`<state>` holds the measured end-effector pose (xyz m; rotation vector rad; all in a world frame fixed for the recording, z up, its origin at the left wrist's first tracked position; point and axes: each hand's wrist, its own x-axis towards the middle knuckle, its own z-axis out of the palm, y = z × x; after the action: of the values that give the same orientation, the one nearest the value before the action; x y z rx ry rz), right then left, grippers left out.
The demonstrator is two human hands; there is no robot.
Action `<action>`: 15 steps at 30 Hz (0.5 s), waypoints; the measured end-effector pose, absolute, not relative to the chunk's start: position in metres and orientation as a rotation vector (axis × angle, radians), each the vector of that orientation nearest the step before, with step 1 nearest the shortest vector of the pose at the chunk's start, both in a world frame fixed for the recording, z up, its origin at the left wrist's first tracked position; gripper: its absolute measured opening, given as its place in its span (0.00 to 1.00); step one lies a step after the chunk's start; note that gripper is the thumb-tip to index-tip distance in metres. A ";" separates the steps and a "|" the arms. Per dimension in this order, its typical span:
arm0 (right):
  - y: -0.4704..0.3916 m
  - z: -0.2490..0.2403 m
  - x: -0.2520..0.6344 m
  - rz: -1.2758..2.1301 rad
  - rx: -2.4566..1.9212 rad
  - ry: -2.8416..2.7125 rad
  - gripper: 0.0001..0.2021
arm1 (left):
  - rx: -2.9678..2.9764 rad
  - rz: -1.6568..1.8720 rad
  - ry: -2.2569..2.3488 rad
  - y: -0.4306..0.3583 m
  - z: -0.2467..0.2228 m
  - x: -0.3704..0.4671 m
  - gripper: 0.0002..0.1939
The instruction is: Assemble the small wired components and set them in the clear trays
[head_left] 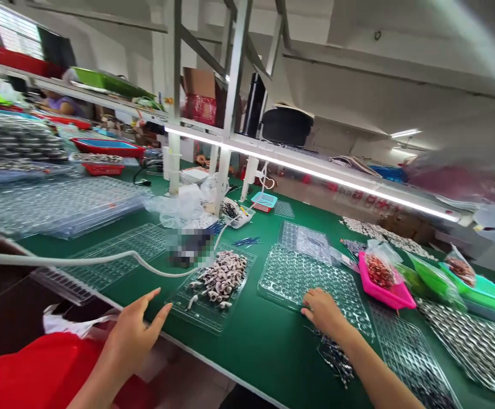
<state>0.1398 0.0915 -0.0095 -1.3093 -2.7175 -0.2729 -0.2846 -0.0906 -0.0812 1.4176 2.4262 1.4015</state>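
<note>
My left hand [138,326] is held in the air past the near table edge, thumb and forefinger spread, with nothing in it. To its right, a shallow clear tray [207,322] carries a heap of small white curved parts [224,275]. My right hand [321,309] is at the near edge of a clear plastic tray with round pockets [309,275], its fingers bent over that edge and the thumb in front. Just below this hand lies a pile of thin dark parts [336,359], partly covered by the forearm.
A white cable [102,260] crosses in front at left. Clear trays [72,204] are stacked behind it. On the right are a pink basket [386,284] with a bag of copper-coloured parts and rows of metallic parts [477,341]. A lit shelf [307,162] spans overhead; a red bag [34,369] sits below left.
</note>
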 end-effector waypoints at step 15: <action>0.100 0.007 0.171 -0.815 -0.377 -2.409 0.10 | 0.818 1.726 1.076 -0.067 -0.005 -0.171 0.31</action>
<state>0.1709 0.1002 0.0070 -0.3766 -2.4092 -0.8148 -0.1712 -0.0668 -0.0054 0.8180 1.0763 1.7260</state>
